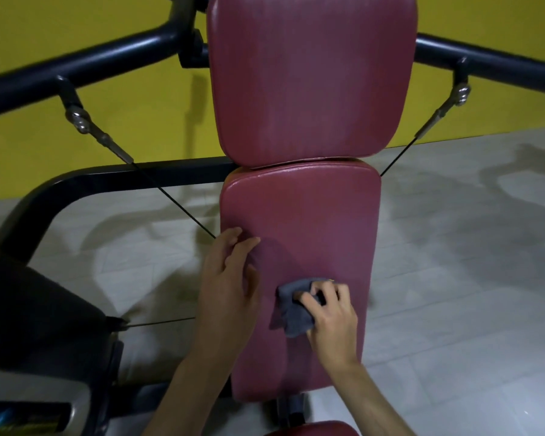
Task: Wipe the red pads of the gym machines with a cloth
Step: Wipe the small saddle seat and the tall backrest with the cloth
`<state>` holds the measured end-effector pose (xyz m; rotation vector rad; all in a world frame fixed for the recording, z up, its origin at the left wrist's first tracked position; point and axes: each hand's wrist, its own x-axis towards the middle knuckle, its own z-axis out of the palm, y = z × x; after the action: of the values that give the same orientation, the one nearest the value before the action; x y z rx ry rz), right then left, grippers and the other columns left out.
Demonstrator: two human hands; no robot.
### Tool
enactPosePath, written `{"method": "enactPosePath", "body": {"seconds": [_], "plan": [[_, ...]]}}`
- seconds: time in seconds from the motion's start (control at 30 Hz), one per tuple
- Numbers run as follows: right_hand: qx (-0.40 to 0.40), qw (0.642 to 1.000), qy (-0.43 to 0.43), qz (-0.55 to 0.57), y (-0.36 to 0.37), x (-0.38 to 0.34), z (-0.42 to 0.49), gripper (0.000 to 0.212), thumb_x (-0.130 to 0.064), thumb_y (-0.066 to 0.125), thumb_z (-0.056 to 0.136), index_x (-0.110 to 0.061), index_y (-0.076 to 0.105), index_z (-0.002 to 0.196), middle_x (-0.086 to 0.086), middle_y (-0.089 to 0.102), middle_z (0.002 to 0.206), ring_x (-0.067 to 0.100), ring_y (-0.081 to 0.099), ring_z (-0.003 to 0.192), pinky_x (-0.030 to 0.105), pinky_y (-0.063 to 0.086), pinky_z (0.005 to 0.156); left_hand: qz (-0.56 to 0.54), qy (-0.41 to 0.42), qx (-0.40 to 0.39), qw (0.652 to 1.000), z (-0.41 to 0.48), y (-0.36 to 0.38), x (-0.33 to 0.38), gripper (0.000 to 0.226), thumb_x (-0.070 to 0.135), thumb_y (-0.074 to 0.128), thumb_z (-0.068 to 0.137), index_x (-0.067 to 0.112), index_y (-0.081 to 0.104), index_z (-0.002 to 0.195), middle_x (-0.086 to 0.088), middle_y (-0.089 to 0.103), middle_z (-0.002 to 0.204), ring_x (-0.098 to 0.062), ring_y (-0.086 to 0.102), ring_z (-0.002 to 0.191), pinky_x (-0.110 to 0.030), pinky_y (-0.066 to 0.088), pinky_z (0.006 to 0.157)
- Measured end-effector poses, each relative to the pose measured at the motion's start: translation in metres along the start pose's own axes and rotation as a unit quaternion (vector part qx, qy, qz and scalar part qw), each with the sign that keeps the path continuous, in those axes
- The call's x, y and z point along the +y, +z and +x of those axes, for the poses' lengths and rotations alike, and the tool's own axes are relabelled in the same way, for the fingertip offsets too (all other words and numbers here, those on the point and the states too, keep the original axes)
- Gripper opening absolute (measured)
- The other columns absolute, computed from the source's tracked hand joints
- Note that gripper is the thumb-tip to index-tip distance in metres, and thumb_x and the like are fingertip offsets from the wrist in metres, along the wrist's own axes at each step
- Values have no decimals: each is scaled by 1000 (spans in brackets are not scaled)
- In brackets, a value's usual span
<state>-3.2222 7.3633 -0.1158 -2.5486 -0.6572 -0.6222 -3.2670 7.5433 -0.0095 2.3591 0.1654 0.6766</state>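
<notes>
Two red pads of a gym machine fill the middle of the view: an upper pad [309,77] and a lower back pad [312,215] just below it. My right hand [332,319] presses a crumpled grey cloth [291,309] against the lower pad's middle. My left hand [230,278] lies flat on the left edge of the same pad, fingers spread, holding nothing. A sliver of a third red pad [315,429] shows at the bottom edge.
Dark frame tubes [76,61] run left and right behind the pads, with cables [177,199] hanging from metal clips. A black machine housing [38,335] stands at the lower left. Behind are a yellow wall and a pale tiled floor [469,278].
</notes>
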Motion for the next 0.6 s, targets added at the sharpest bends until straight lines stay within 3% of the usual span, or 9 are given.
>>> {"method": "enactPosePath", "body": {"seconds": [0.07,0.13,0.2,0.3,0.37,0.47,0.6], "plan": [[46,999,8,14,-25,-11,32,50,-4,82,58,-27,69,100,1,56,106,28,50,93,29,42,51,3,0,-3,1000,0,-1,4,46,-5,64,89,12,62,131,-4,44,144,-12,43,132,-5,27,109],[118,992,19,33,-62,-25,85,38,-8,66,67,-26,73,100,4,58,106,31,51,94,31,43,53,1,1,-7,1000,1,-4,7,49,-8,67,86,10,61,132,-4,43,143,-9,41,130,-5,28,108],[191,980,39,49,-99,-38,147,38,-8,56,70,-25,73,99,5,58,106,32,51,94,35,44,58,-1,3,-15,1000,3,-7,11,53,-9,68,84,11,61,132,-2,42,141,-10,43,129,-14,37,108],[248,967,41,41,-128,-49,203,26,-10,60,80,-25,74,96,3,60,105,30,50,94,37,43,63,10,-15,-21,1000,7,-10,18,54,-7,67,83,17,60,131,0,44,139,-18,46,126,-33,48,102],[238,971,19,23,-119,-43,193,20,-13,65,82,-24,74,96,3,61,106,31,51,95,37,44,64,21,-11,-12,1000,10,-7,22,55,-7,68,81,18,61,130,-1,49,135,-19,48,120,-33,49,97],[189,982,11,28,-79,-17,133,34,-6,72,72,-23,74,102,6,61,110,35,52,94,38,47,63,29,4,2,1000,12,3,25,52,-8,67,82,15,63,128,-2,54,127,-18,49,112,-32,48,94],[120,992,26,27,-30,14,54,40,-9,86,68,-24,72,102,1,54,110,33,50,91,35,47,58,62,33,-7,997,7,23,24,51,-9,67,80,12,63,127,-7,57,126,-25,53,108,-40,51,91]]}}
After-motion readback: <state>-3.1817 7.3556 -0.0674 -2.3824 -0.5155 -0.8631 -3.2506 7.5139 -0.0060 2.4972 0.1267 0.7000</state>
